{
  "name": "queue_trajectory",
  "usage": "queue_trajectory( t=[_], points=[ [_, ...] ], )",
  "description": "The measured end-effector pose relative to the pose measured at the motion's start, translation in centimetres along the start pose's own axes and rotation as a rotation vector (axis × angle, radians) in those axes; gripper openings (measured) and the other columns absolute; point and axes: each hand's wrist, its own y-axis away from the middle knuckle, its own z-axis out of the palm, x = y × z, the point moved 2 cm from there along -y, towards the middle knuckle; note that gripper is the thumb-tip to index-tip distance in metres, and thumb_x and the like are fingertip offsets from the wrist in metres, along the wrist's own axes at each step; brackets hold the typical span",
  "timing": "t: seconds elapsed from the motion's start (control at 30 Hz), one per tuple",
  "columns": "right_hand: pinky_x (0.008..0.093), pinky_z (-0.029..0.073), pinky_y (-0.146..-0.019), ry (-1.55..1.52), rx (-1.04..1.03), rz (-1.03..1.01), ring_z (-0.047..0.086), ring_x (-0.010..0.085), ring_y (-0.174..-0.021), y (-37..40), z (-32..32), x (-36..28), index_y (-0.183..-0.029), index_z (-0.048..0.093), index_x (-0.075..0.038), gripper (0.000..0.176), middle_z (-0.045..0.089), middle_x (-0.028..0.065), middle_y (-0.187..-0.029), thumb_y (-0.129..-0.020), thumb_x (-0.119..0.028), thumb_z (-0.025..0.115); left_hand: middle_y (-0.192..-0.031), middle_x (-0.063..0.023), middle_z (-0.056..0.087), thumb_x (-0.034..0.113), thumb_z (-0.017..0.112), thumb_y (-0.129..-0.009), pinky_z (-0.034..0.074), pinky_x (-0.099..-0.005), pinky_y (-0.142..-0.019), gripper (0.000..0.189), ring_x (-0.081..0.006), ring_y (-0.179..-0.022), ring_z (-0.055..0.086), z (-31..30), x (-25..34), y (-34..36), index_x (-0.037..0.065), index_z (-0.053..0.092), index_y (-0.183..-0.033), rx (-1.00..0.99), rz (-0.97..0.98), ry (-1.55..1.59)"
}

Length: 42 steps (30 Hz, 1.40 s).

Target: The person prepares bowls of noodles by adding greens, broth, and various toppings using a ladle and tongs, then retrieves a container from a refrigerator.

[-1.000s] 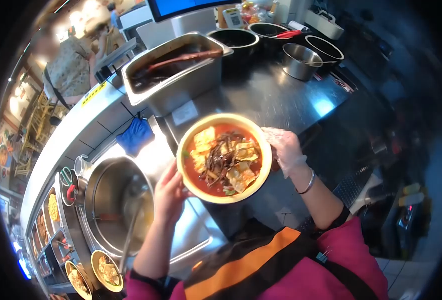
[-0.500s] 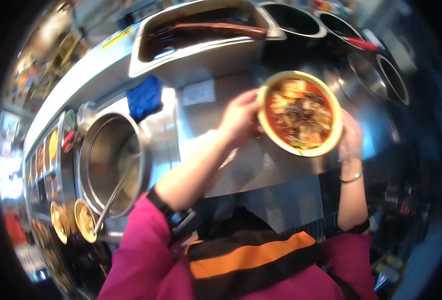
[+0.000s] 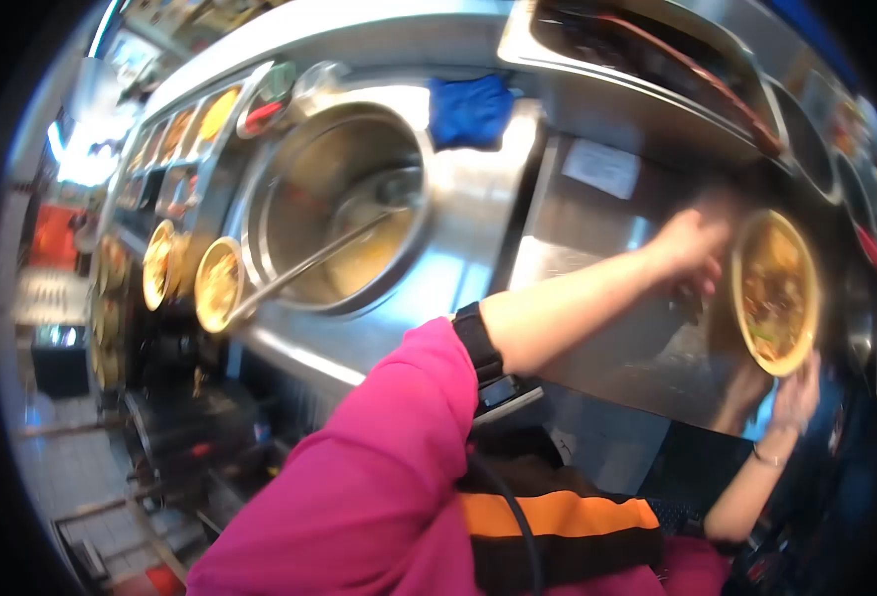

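A yellow-rimmed bowl of red broth with chunky pieces in it is at the right of the head view, over the steel counter. My right hand grips its near rim, with the fingers partly hidden by the bowl. My left hand is just left of the bowl, apart from its rim, empty and blurred by motion with its fingers loosely spread. Under my left forearm lies the bare steel counter.
A large steel pot with a long-handled ladle stands left. Beyond it are a blue cloth and ingredient trays. Two filled yellow bowls sit at the left edge. A rectangular pan of dark liquid is at the back.
My left hand has let go of the bowl, while my right hand still holds it. The view has turned left, so the pot and bowls appear further right.
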Motion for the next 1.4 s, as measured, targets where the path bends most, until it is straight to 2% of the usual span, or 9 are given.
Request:
queue_trajectory(
  t=[0.1, 0.13, 0.17, 0.23, 0.3, 0.53, 0.7, 1.0, 1.4],
  points=[
    [0.0177, 0.044, -0.066, 0.507, -0.192, -0.074, 0.052, 0.0114, -0.081, 6.4, -2.7, -0.8, -0.124, 0.039, 0.004, 0.036, 0.049, 0.0097, -0.114, -0.09, -0.008, 0.04, -0.077, -0.0052, 0.055, 0.026, 0.052, -0.086, 0.046, -0.023, -0.047, 0.04, -0.0092, -0.06, 0.054, -4.6, 0.3, 10.6, 0.001, 0.045, -0.117, -0.235, 0.011, -0.078],
    [0.017, 0.043, -0.057, 0.027, 0.154, 0.094, 0.052, 0.0097, -0.07, 11.3, 4.7, -2.1, -0.122, 0.041, 0.004, 0.035, 0.053, 0.0091, -0.103, -0.09, -0.01, 0.04, -0.074, -0.0043, 0.055, 0.026, 0.053, -0.085, 0.045, -0.0225, -0.048, 0.038, -0.0083, -0.06, 0.053, -6.4, 0.5, 15.0, 0.002, 0.048, -0.114, -0.283, -0.06, -0.076],
    [0.0185, 0.042, -0.053, 0.032, -0.179, 0.196, 0.052, 0.0107, -0.062, 12.2, 3.9, -2.0, -0.115, 0.047, 0.005, 0.032, 0.056, 0.0085, -0.088, -0.086, -0.009, 0.045, -0.071, -0.0035, 0.055, 0.027, 0.054, -0.085, 0.045, -0.0221, -0.049, 0.036, -0.0073, -0.059, 0.053, -8.2, 0.7, 19.4, 0.002, 0.052, -0.111, -0.337, -0.133, -0.07],
    [0.0399, 0.023, -0.103, 0.278, -0.536, 0.618, 0.031, 0.0357, -0.122, 13.7, 0.4, 0.4, -0.133, 0.03, -0.012, 0.075, 0.033, 0.0165, -0.134, -0.072, -0.037, 0.066, -0.068, -0.0038, 0.056, 0.023, 0.054, -0.085, 0.045, -0.0229, -0.049, 0.028, -0.0067, -0.054, 0.051, -13.3, -1.2, 27.3, 0.002, 0.056, -0.103, -0.271, -0.321, -0.009],
    [0.0176, 0.043, -0.05, 0.206, -0.956, 0.269, 0.05, 0.0087, -0.056, 18.4, 12.5, 3.6, -0.116, 0.046, 0.005, 0.038, 0.054, 0.0057, -0.071, -0.088, -0.021, 0.046, -0.065, -0.0034, 0.055, 0.02, 0.053, -0.085, 0.046, -0.0232, -0.047, 0.025, -0.0076, -0.05, 0.05, -17.8, -0.7, 35.0, 0.0, 0.058, -0.1, 0.052, -0.454, -0.137],
    [0.0207, 0.043, -0.053, 0.293, -1.172, 0.626, 0.055, 0.0126, -0.059, 30.0, 33.9, 12.9, -0.099, 0.058, 0.006, 0.026, 0.058, 0.0085, -0.072, -0.078, -0.008, 0.052, -0.087, -0.0172, 0.055, 0.019, 0.048, -0.086, 0.052, -0.0351, -0.058, 0.025, -0.0232, -0.073, 0.057, -38.5, -3.3, 55.3, -0.002, 0.052, -0.097, 1.41, 0.12, 0.289],
    [0.0199, 0.044, -0.056, 0.348, -1.265, 0.721, 0.056, 0.0108, -0.063, 36.1, 43.8, 16.9, -0.103, 0.057, 0.005, 0.026, 0.059, 0.0075, -0.076, -0.082, -0.01, 0.054, -0.086, -0.0115, 0.056, 0.028, 0.046, -0.088, 0.052, -0.0359, -0.06, 0.033, -0.0211, -0.068, 0.058, -45.8, -0.4, 58.3, 0.002, 0.04, -0.107, 1.257, 0.144, 0.103],
    [0.0195, 0.045, -0.058, 0.475, -1.271, 0.808, 0.054, 0.0092, -0.065, 42.1, 48.1, 19.5, -0.105, 0.057, 0.004, 0.024, 0.059, 0.0071, -0.078, -0.084, -0.008, 0.052, -0.07, -0.0095, 0.058, 0.005, 0.05, -0.072, 0.046, -0.0248, -0.032, 0.034, -0.0156, -0.037, 0.051, -48.4, 0.6, 56.7, 0.003, 0.045, -0.106, 1.178, 0.176, 0.009],
    [0.0191, 0.045, -0.056, 0.455, -1.243, 0.729, 0.054, 0.0083, -0.065, 39.1, 44.6, 20.1, -0.109, 0.054, 0.002, 0.029, 0.059, 0.0059, -0.081, -0.084, -0.013, 0.054, -0.077, -0.0146, 0.057, 0.002, 0.046, -0.073, 0.038, -0.0243, -0.028, 0.029, -0.0178, -0.041, 0.052, -38.3, -0.7, 66.7, -0.002, 0.046, -0.101, 1.165, 0.129, -0.078]
  ],
)
